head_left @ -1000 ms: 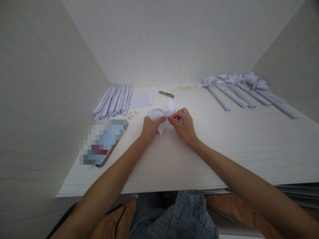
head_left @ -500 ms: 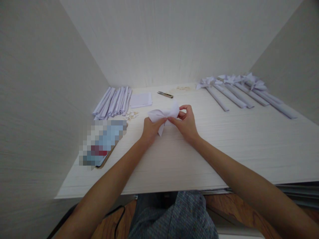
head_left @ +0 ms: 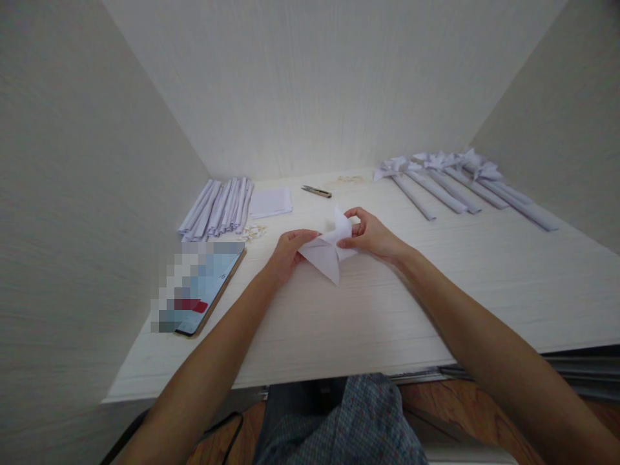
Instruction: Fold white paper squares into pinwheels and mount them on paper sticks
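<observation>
Between my hands, above the middle of the white table, is a white paper pinwheel (head_left: 325, 254) with pointed blades folded toward its centre. My left hand (head_left: 290, 253) pinches its left side, thumb on top and fingers underneath. My right hand (head_left: 367, 234) grips the right side, the thumb near the centre and the index finger curled behind an upright blade. The far side of the paper and some fingertips are hidden.
Rolled paper sticks (head_left: 217, 208) lie at the left, beside square paper sheets (head_left: 270, 202) and small scraps (head_left: 252, 233). Thread snips (head_left: 317, 192) lie at the back. Several finished pinwheels on sticks (head_left: 450, 184) rest at the right. A phone (head_left: 213, 290) lies near my left forearm.
The paper has turned between my hands, and a large pointed blade now faces me. My left thumb has shifted up and left, away from the centre. The view has tilted slightly.
</observation>
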`<state>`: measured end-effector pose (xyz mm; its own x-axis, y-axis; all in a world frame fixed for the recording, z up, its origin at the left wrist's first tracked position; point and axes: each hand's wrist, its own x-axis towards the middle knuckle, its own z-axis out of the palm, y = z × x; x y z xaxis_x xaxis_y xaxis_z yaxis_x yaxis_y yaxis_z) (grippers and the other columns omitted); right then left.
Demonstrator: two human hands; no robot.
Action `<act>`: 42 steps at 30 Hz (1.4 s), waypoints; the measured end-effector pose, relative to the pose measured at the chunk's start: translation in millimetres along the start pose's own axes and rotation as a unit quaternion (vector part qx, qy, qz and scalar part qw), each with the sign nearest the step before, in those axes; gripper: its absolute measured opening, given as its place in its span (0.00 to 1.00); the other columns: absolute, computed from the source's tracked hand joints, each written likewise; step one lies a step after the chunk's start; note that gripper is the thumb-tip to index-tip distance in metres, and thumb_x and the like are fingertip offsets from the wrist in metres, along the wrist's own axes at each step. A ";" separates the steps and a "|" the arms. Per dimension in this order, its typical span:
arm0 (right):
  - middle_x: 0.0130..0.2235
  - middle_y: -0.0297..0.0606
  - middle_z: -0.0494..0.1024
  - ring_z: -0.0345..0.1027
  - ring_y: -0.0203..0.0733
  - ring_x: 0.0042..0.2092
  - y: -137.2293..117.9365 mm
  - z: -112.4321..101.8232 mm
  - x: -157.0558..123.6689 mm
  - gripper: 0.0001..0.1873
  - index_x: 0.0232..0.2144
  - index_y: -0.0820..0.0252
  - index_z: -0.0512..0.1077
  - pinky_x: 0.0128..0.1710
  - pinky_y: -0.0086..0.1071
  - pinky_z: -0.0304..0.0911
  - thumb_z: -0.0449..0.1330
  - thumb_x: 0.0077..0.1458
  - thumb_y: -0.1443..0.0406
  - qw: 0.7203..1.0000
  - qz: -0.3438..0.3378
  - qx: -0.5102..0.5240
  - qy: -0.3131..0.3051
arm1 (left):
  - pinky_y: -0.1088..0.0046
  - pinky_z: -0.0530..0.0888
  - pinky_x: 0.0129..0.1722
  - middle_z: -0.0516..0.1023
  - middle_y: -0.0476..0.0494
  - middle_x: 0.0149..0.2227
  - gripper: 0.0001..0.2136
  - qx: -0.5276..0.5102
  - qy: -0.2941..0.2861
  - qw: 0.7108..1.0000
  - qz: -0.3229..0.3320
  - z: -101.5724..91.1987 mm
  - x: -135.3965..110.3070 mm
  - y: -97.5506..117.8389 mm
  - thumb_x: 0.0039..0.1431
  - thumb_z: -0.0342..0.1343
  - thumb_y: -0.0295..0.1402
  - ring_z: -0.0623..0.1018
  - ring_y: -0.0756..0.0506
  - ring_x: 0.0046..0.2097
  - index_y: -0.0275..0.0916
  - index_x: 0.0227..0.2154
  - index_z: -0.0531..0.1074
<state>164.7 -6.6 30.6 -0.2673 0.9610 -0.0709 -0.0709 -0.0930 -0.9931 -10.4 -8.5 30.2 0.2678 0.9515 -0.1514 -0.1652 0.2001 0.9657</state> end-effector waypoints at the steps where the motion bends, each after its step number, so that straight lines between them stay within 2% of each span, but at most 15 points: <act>1: 0.21 0.26 0.75 0.67 0.34 0.20 -1.5 -0.8 -1.6 0.29 0.33 0.56 0.54 0.21 0.27 0.61 0.65 0.28 0.71 1.000 0.005 -0.015 -0.014 | 0.76 0.65 0.24 0.74 0.46 0.20 0.09 0.017 -0.012 1.000 -0.011 -0.1 -0.5 0.6 0.36 0.58 0.35 0.70 0.51 0.23 0.34 0.20 0.74; 5: 0.20 0.25 0.74 0.66 0.34 0.21 -3.1 1.3 -6.3 0.29 0.36 0.56 0.55 0.19 0.24 0.59 0.64 0.30 0.72 0.995 0.005 -0.079 -0.065 | 0.77 0.58 0.19 0.71 0.48 0.16 0.07 0.113 -0.059 0.991 -0.042 0.7 -3.1 0.0 0.34 0.59 0.33 0.66 0.53 0.19 0.34 0.17 0.73; 10: 0.20 0.24 0.73 0.65 0.32 0.20 -0.1 4.6 -7.8 0.28 0.37 0.55 0.55 0.18 0.23 0.57 0.63 0.32 0.72 0.989 -0.002 -0.118 -0.086 | 0.79 0.50 0.16 0.60 0.54 0.12 0.08 0.221 -0.095 0.970 -0.014 1.9 -6.2 -1.5 0.36 0.58 0.31 0.58 0.56 0.16 0.35 0.11 0.67; 13: 0.19 0.22 0.71 0.64 0.31 0.20 0.6 4.7 -7.7 0.29 0.38 0.55 0.55 0.18 0.23 0.56 0.63 0.32 0.72 0.987 -0.004 -0.134 -0.089 | 0.79 0.48 0.15 0.57 0.55 0.12 0.10 0.250 -0.101 0.963 -0.001 1.8 -6.7 -1.9 0.38 0.56 0.31 0.56 0.57 0.16 0.36 0.09 0.63; 23: 0.18 0.21 0.69 0.61 0.31 0.19 -3.5 8.0 -9.8 0.29 0.37 0.55 0.53 0.17 0.22 0.53 0.62 0.32 0.72 0.985 0.005 -0.156 -0.080 | 0.79 0.48 0.16 0.56 0.55 0.12 0.11 0.287 -0.135 0.948 0.016 1.7 -5.9 -1.5 0.39 0.55 0.31 0.55 0.57 0.16 0.36 0.09 0.62; 28: 0.19 0.22 0.69 0.63 0.33 0.21 0.0 7.9 -7.3 0.28 0.37 0.55 0.53 0.19 0.26 0.56 0.61 0.33 0.71 0.981 -0.017 -0.179 -0.071 | 0.79 0.49 0.16 0.57 0.55 0.12 0.10 0.288 -0.110 0.951 0.015 1.3 -4.2 -5.9 0.40 0.54 0.31 0.57 0.56 0.16 0.36 0.09 0.63; 30: 0.23 0.25 0.70 0.65 0.36 0.25 1.2 8.7 -5.7 0.28 0.37 0.55 0.54 0.24 0.29 0.60 0.62 0.33 0.70 0.976 -0.066 -0.202 -0.038 | 0.79 0.51 0.16 0.59 0.54 0.13 0.09 0.271 -0.077 0.959 0.011 1.3 -2.1 -8.8 0.39 0.54 0.31 0.59 0.55 0.17 0.36 0.11 0.65; 32: 0.29 0.31 0.72 0.67 0.39 0.32 0.6 10.2 -5.0 0.27 0.37 0.56 0.56 0.32 0.34 0.62 0.63 0.33 0.69 0.957 -0.154 -0.246 0.022 | 0.79 0.53 0.17 0.61 0.54 0.13 0.07 0.234 -0.030 0.972 0.009 1.3 0.7 -11.0 0.38 0.55 0.31 0.61 0.55 0.18 0.36 0.11 0.65; 34: 0.34 0.36 0.71 0.66 0.41 0.38 -1.8 12.1 -6.4 0.21 0.34 0.57 0.59 0.39 0.38 0.60 0.62 0.35 0.67 0.916 -0.247 -0.305 0.088 | 0.78 0.55 0.18 0.62 0.54 0.14 0.08 0.176 0.027 0.984 0.007 1.0 3.4 -11.8 0.37 0.55 0.32 0.62 0.54 0.18 0.37 0.11 0.64; 36: 0.35 0.38 0.71 0.64 0.42 0.40 -4.2 14.1 -9.5 0.13 0.31 0.57 0.62 0.42 0.40 0.56 0.60 0.41 0.65 0.869 -0.310 -0.364 0.125 | 0.78 0.56 0.19 0.63 0.54 0.14 0.08 0.109 0.073 0.991 0.001 0.4 5.3 -11.2 0.36 0.56 0.32 0.63 0.53 0.19 0.37 0.12 0.63; 38: 0.34 0.37 0.71 0.63 0.43 0.40 -4.0 16.1 -13.1 0.08 0.29 0.57 0.64 0.44 0.41 0.52 0.59 0.44 0.64 0.829 -0.346 -0.426 0.108 | 0.77 0.57 0.19 0.64 0.53 0.15 0.08 0.047 0.098 0.994 -0.002 -0.4 6.1 -9.6 0.35 0.57 0.32 0.64 0.53 0.19 0.37 0.13 0.63; 42: 0.36 0.35 0.71 0.62 0.42 0.40 5.5 20.9 -16.1 0.07 0.29 0.55 0.67 0.46 0.41 0.46 0.61 0.44 0.64 0.744 -0.384 -0.546 -0.019 | 0.78 0.59 0.19 0.64 0.54 0.14 0.08 -0.029 0.114 0.993 0.007 -0.6 5.4 -6.5 0.34 0.58 0.30 0.64 0.54 0.19 0.37 0.13 0.62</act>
<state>148.6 -28.1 28.2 -0.5795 0.6113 0.5390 0.6007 0.7673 -0.2244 -8.4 -4.6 23.0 0.0440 0.9811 -0.1885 -0.2232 0.1935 0.9554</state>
